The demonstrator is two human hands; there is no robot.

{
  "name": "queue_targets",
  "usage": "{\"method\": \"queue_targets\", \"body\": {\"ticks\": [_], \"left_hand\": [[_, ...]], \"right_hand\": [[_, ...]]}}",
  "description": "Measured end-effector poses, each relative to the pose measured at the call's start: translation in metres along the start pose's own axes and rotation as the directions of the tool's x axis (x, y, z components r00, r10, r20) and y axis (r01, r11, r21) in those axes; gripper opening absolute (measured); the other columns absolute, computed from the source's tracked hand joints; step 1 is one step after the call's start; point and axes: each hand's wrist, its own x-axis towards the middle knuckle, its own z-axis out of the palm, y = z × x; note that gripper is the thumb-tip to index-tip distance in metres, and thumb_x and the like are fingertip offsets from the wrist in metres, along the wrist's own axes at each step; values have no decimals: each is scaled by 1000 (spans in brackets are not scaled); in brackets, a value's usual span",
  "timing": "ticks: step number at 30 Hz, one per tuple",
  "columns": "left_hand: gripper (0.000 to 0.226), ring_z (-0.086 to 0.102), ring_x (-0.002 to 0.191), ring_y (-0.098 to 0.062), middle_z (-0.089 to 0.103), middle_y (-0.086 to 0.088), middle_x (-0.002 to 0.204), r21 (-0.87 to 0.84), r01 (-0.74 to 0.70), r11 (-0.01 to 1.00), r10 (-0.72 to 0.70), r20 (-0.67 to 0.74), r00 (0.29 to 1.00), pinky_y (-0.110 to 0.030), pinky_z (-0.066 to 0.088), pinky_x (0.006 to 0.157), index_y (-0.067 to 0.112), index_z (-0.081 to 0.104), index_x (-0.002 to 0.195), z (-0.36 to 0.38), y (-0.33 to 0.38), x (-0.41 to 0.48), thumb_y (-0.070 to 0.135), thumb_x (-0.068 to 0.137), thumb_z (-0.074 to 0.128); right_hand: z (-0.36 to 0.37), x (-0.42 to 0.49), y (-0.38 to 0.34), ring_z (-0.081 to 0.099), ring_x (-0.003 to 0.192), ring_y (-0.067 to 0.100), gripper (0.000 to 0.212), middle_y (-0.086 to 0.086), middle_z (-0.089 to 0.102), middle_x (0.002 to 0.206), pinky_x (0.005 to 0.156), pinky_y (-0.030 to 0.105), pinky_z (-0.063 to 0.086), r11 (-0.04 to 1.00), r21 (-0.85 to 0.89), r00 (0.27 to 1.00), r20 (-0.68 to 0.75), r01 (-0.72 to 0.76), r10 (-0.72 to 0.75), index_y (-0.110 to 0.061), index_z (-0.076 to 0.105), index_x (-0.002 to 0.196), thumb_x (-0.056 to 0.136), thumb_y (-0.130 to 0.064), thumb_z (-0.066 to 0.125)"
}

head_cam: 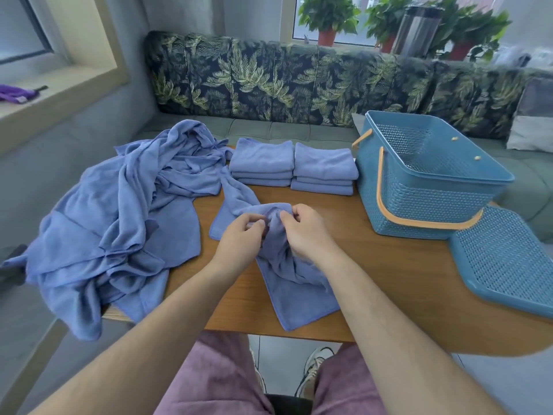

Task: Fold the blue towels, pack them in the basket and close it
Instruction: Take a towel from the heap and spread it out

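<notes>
- The left grip (242, 235) and right grip (305, 232) meet over the middle of the desk, nearly touching. Both are curled and pinch a bunched fold of one blue towel (299, 298).
- That towel lies crumpled beneath them. Its near end is flat on the wood close to the near edge, and its far end trails back toward the pile.
- The desk (374, 265) is brown wood, rounded at its right end.
- On the left, a pile (119, 220) of loose blue towels spills over the desk's left edge.
- Beyond the grips, at the far edge, a left stack (261, 163) and a right stack (324, 169) of folded blue towels sit side by side, touching.
- Just beside the right stack stands the basket (425, 199), blue perforated plastic and open at the top. Its mesh floor shows, and an orange handle (381, 187) hangs down its near side.
- The lid (505, 265), blue and perforated, lies flat just beside the basket at the desk's right end.
- A sofa (269, 79) with a leaf-print back runs behind the desk.
- Above it, potted plants (329, 13) and a steel flask (417, 28) stand at the window.
- On a sill (59, 97) at the left lies something purple.
</notes>
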Motion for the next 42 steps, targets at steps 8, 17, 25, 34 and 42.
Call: {"method": "queue_targets", "body": {"ticks": [8, 17, 25, 34, 42], "left_hand": [[23, 59, 73, -15, 66, -1, 75, 127, -1, 992, -2, 26, 1000, -24, 44, 60, 12, 64, 84, 7, -4, -6, 26, 100, 54], [17, 71, 104, -24, 76, -8, 105, -372, -38, 928, 64, 56, 996, -44, 55, 93, 20, 76, 106, 19, 17, -7, 28, 97, 64], [20, 70, 98, -20, 76, 2, 99, -254, -61, 965, 79, 61, 995, -37, 56, 91, 23, 71, 115, 18, 15, -4, 21, 102, 56], [29, 67, 85, 2, 73, 12, 92, -159, -164, 974, 192, 183, 964, -14, 49, 75, 26, 68, 122, 23, 19, -12, 20, 94, 69], [15, 66, 91, -8, 71, 5, 100, 48, -159, 986, 146, 199, 969, -18, 50, 77, 16, 63, 108, 21, 9, -5, 11, 94, 63]], "right_hand": [[-26, -11, -17, 64, 95, 14, 33, 1, 62, 111, 72, 32, 58, 985, 135, 993, 55, -111, 104, -21, 53, 123, 92, -16, 59], [-32, -20, -17, 72, 83, 27, 21, 11, 72, 91, 63, 49, 63, 992, 124, 998, 41, 38, -43, -12, 66, 94, 97, -30, 57], [-39, -15, -28, 58, 79, 18, 32, 10, 65, 87, 74, 42, 53, 980, 193, 998, -28, -43, 49, 0, 62, 94, 96, -29, 47], [-41, -19, -18, 62, 74, 13, 7, -1, 68, 76, 63, 25, 47, 980, 176, 995, 66, -90, 79, -13, 71, 83, 87, -18, 73], [-54, -3, -26, 62, 83, 26, 17, 29, 70, 94, 74, 37, 49, 967, 185, 984, 73, -175, 164, 5, 71, 89, 88, -4, 57]]}}
